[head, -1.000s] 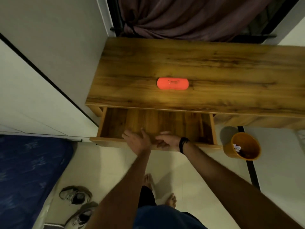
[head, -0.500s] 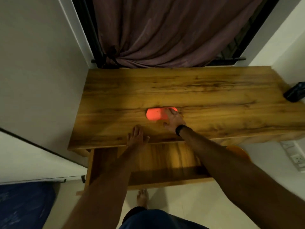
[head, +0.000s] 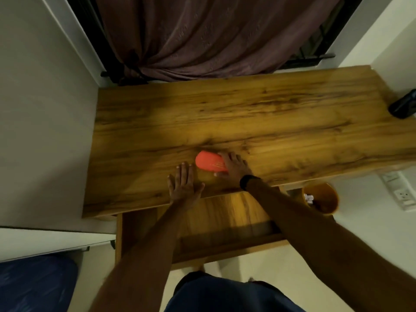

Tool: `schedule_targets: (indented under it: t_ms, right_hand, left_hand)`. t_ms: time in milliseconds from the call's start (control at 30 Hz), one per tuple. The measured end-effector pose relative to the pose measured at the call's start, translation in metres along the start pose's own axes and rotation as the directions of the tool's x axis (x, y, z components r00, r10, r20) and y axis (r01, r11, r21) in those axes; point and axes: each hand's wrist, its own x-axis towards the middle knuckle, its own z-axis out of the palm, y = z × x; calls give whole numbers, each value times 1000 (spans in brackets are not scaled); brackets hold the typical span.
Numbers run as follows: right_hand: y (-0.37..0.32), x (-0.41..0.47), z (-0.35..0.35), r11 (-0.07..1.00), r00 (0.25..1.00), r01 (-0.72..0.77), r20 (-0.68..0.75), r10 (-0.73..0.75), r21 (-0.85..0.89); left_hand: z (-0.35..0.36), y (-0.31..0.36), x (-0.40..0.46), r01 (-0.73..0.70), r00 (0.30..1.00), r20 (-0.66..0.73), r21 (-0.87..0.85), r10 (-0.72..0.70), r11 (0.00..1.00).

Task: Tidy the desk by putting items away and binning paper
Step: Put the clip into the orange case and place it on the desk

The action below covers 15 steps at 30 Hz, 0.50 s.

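Orange oblong plastic case (head: 209,162), mid-frame, is now being gripped by the right hand (head: 234,168), fingers curling over it; left hand (head: 183,186) is lying spread flat on the wooden desk (head: 270,122).

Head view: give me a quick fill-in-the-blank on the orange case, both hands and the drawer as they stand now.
1. The right hand has its grip on the orange oval case, which lies on the wooden ____.
2. The left hand lies ____ on the desktop, holding nothing.
3. The wooden drawer under the desk is ____.
4. The round orange bin on the floor holds crumpled ____.

Missing words: desk; flat; open; paper
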Motion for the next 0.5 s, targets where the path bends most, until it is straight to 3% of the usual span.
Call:
schedule_targets:
  t_ms: [267, 400, 500]
  right_hand:
    - [93, -124, 36, 972, 972, 232, 38, -232, -22]
    - [132, -146, 58, 991, 964, 119, 245, -100, -64]
    - [145, -139, 69, 991, 897, 104, 438, -58, -83]
  left_hand:
    - [28, 34, -45, 92, 983, -145, -138, -112, 986]
    - [48, 60, -88, 111, 977, -159, -180, -140, 977]
    - [61, 82, -121, 121, 981, -124, -219, -151, 968]
